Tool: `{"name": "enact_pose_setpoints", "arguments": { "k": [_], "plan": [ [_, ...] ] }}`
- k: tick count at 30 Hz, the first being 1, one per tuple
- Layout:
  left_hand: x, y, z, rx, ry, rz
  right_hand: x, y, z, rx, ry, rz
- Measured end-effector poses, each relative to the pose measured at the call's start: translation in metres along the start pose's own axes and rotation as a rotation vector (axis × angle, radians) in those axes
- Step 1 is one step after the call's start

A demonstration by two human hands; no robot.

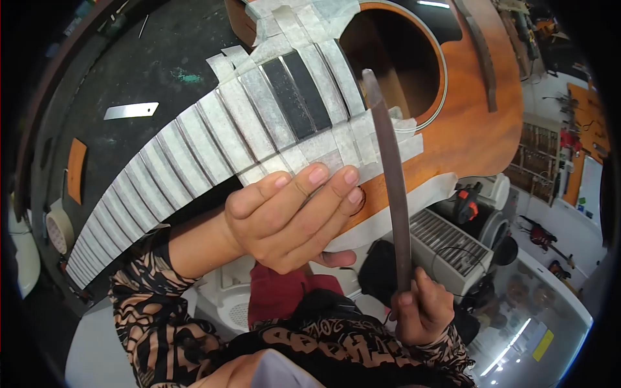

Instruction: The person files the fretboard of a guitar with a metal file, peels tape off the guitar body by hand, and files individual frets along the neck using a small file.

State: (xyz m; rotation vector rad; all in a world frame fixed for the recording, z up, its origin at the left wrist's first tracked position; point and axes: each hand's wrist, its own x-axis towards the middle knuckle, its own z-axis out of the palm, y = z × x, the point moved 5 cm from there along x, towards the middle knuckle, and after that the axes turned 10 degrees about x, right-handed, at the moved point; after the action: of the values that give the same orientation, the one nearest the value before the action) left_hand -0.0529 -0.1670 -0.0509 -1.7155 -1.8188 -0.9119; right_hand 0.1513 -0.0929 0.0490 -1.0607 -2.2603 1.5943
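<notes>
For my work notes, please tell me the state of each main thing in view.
Guitar: face up.
Fretboard: mostly taped, one section bare.
Soundhole: open.
Long dark tool: held near lower end.
Right hand: closed around tool.
Left hand: fingers bent, nothing visibly held.
Metal blade: lying flat, untouched.

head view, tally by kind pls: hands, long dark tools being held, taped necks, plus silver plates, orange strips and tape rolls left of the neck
Hands: 2 (left hand, right hand)
Long dark tool: 1
Taped neck: 1
Silver plate: 1
Orange strip: 1
Tape roll: 1
Total: 7
</notes>
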Motion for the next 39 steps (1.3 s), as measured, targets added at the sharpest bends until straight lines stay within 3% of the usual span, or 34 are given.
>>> {"name": "enact_pose_setpoints", "arguments": {
  "k": [2,5,7,12,23,27,30,39],
  "plan": [
    [0.001,-0.001,0.001,0.000,-0.012,0.027,0.002,0.002,0.001,0.060,0.027,0.055],
    [-0.007,0.003,-0.006,0.043,-0.030,-0.006,0.007,-0.001,0.013,0.012,-0.144,-0.038],
    [-0.010,0.001,-0.007,0.019,0.069,-0.019,0.006,-0.001,0.015,0.000,-0.122,-0.086],
    [-0.008,-0.001,-0.008,-0.010,0.066,0.029,0.005,-0.005,0.008,-0.057,-0.112,-0.167],
    [0.002,0.003,-0.008,-0.031,0.032,0.025,0.021,-0.012,0.002,0.056,-0.155,-0.042],
    [0.003,0.005,-0.007,-0.022,0.029,0.009,0.068,-0.027,0.015,-0.100,-0.208,-0.037],
    [0.004,0.003,-0.009,-0.028,0.015,0.034,0.098,-0.034,0.023,0.001,-0.173,-0.009],
    [0.006,0.005,-0.006,-0.057,0.045,0.040,0.012,-0.004,-0.007,-0.098,-0.209,-0.062]
  ]
}}
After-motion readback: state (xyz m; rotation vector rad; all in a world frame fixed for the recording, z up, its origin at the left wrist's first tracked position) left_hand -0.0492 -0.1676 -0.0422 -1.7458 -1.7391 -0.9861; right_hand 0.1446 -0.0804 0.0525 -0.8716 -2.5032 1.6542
